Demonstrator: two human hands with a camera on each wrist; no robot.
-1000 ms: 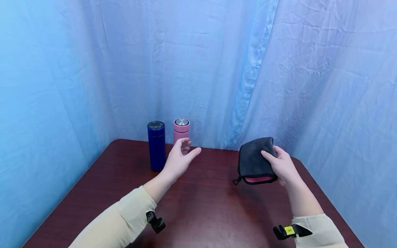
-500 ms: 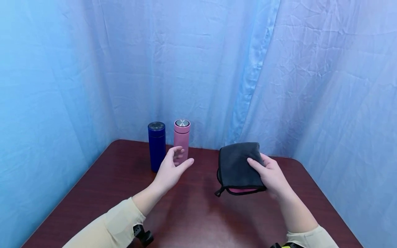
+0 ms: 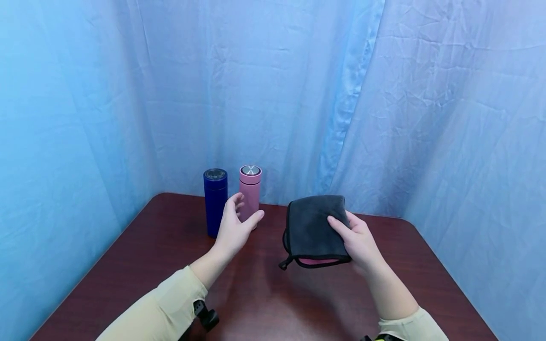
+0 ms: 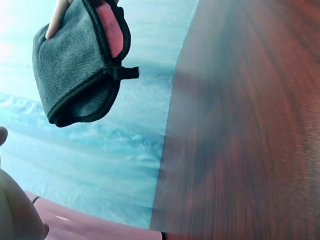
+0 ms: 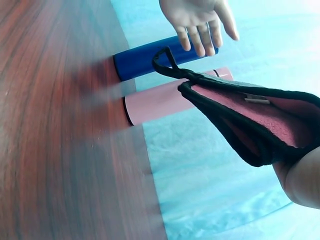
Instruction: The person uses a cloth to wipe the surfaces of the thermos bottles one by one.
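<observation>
My right hand [image 3: 358,239] pinches a folded cloth [image 3: 317,227], dark grey outside and pink inside, with black edging and a small hanging loop. Thumb on the front face, it holds the cloth above the table. My left hand [image 3: 234,225] has its thumb and fingers spread apart and holds nothing. Just beyond that hand stands a pink thermos bottle [image 3: 250,194] with a silver-topped lid, partly hidden by the fingers. A dark blue thermos bottle [image 3: 215,203] stands upright to its left. In the right wrist view the cloth's pink inside [image 5: 255,107] shows between its folds.
Both bottles stand towards the back of a dark red-brown wooden table [image 3: 273,303]. Light blue curtains [image 3: 273,94] hang behind the table and along both sides. Black wrist mounts [image 3: 206,316] sit on the pale sleeves.
My right hand has carried the cloth leftward and a little towards me. My left hand has shifted slightly left and down, uncovering more of the pink bottle. Both bottles stay in place.
</observation>
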